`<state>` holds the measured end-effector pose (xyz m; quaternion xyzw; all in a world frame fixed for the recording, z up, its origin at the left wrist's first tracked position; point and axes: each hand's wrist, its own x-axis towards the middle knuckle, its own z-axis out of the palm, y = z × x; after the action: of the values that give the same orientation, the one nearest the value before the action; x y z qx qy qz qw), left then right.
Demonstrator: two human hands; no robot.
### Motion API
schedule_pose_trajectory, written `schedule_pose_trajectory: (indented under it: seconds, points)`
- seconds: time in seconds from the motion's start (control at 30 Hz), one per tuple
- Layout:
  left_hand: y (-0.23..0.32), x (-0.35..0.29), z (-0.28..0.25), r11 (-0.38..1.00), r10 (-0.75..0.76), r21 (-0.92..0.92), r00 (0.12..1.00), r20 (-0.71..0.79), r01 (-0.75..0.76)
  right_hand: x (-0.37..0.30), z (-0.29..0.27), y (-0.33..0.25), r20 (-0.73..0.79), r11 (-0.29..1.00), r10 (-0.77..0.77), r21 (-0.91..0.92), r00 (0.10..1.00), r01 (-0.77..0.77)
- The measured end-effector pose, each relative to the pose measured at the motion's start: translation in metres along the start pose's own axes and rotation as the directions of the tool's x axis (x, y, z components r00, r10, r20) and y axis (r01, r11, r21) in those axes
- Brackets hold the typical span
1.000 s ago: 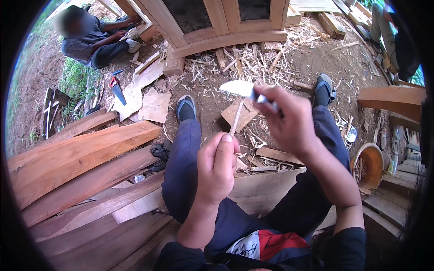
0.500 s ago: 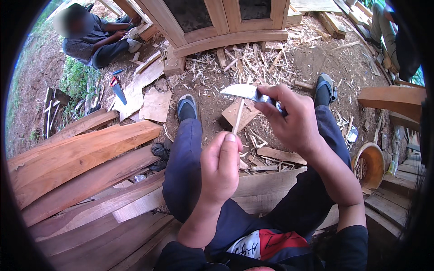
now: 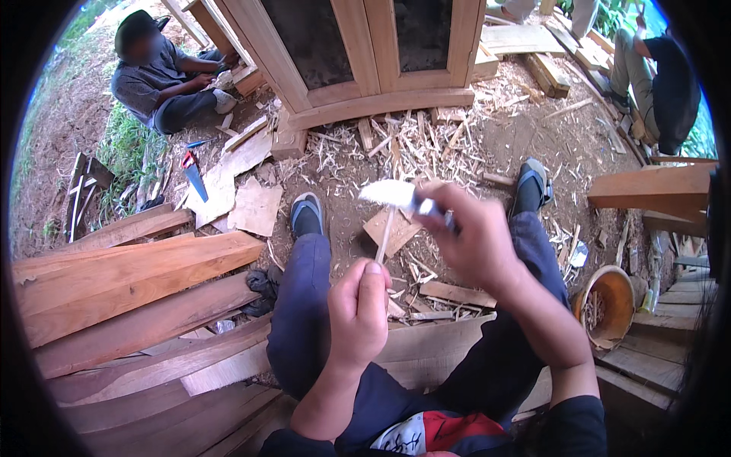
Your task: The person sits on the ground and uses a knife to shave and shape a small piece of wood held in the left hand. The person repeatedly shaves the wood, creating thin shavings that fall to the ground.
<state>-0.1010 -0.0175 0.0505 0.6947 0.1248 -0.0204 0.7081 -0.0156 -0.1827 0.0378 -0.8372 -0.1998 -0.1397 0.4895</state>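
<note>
View's tipped upward! Left hand [image 3: 359, 308] pinches thin stick [image 3: 385, 238] tightly; right hand [image 3: 474, 238] clasps knife [image 3: 390, 194] across the stick's far end.

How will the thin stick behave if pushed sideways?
Probably fairly stiff: the thin stick juts out straight from the left grip. Likely light, since it looks like slender wood. It may snap under a hard push, being so narrow along its visible length.

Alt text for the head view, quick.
The right hand holds a knife at the far end of a thin stick gripped in the left hand. Shavings litter the ground; boards lie at left, a bucket at right.
</note>
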Motion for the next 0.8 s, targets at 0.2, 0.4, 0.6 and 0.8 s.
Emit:
schedule_pose_trajectory:
  seconds: [0.2,0.4,0.6,0.8]
  points:
    - [-0.002,0.003,-0.005,0.999,0.038,0.031,0.999,0.006,-0.038,-0.002,0.004,0.004,0.013,1.000,0.025,-0.011,1.000,-0.025]
    - [-0.001,0.002,-0.004,1.000,0.020,-0.014,1.000,0.010,-0.020,-0.009,0.010,-0.001,0.023,0.999,-0.014,-0.035,1.000,0.015]
    - [0.004,0.003,-0.005,0.975,-0.092,-0.196,0.993,0.071,0.104,-0.018,0.012,-0.019,0.103,0.992,-0.125,0.011,0.987,0.125]
    - [0.007,0.004,-0.008,0.893,-0.199,-0.372,0.964,0.179,0.254,-0.015,0.008,-0.019,0.041,0.994,-0.102,-0.034,0.994,0.103]
